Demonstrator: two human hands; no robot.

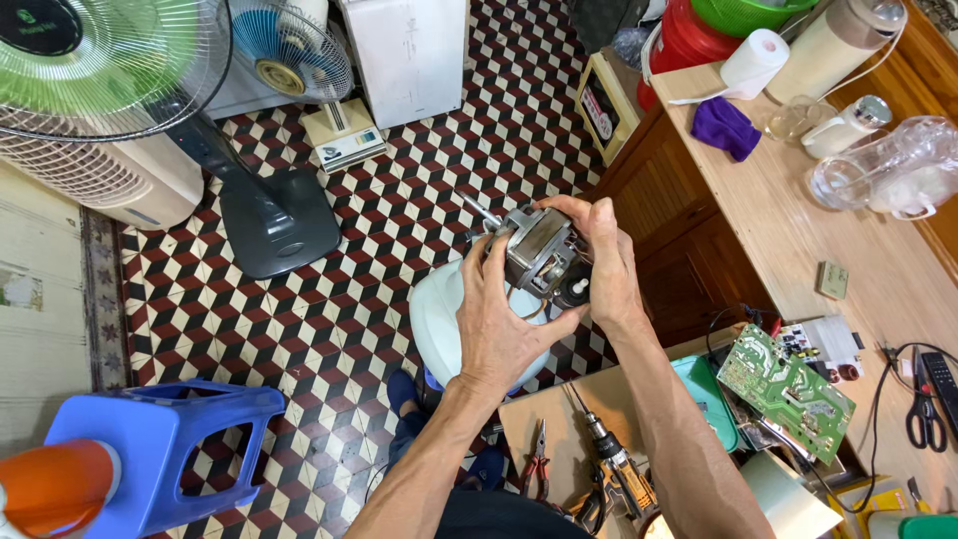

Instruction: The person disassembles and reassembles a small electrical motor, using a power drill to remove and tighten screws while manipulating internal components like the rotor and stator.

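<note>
Both hands, left hand (499,319) and right hand (607,262), grip boxy metal fan motor (537,250).

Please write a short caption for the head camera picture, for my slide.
Both hands, left hand and right hand, hold a small electric motor above a patterned tile floor, beside a cluttered wooden bench.

Blue stool (165,449), green circuit board (785,389), checkered floor (339,309) (red, black, white).
</note>
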